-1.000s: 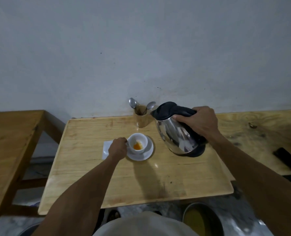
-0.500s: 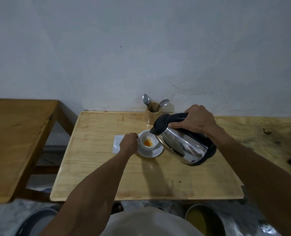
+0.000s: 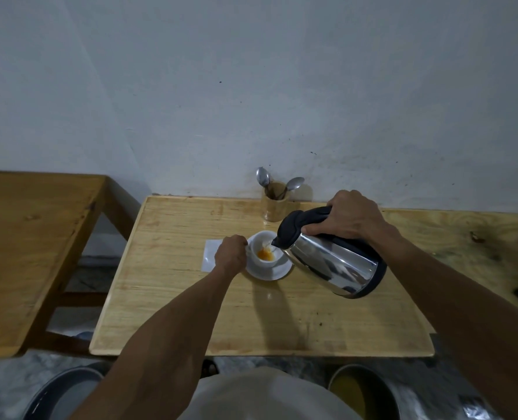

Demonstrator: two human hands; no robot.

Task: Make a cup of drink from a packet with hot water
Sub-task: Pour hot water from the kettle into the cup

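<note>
A: What has changed in the head view since a second ago?

B: The kettle [image 3: 331,256] has left the desk [image 3: 166,298] and swung over toward the cup [image 3: 262,248]. It is now tipped with its black spout at the cup's rim, and a little water looks to be landing on the orange powder [image 3: 263,254] inside.

A: And the hands?

B: The right hand [image 3: 353,219] has its grip wrapped tight round the kettle's black handle, carrying the whole weight. The left hand [image 3: 230,254] is closed at the cup's side, at about nine o'clock from it, apparently pinching the handle, though the fingers hide it.

A: Which relation matters for the pour?

B: The kettle's long axis. It runs from its base at roughly four o'clock of the cup up to the spout at about two o'clock on the rim. More tilt about that line should send the stream toward the cup's middle. The cup stands on its saucer [image 3: 269,272], with a white paper [image 3: 210,254] just beside it at nine o'clock.

A: The rest of the surface?

B: A wooden holder [image 3: 274,207] with two spoons [image 3: 263,177] stands at twelve o'clock, near the wall and apart from the cup. The near part of the pale desk is bare wood. I judge there is space to set the kettle back at three o'clock.
</note>
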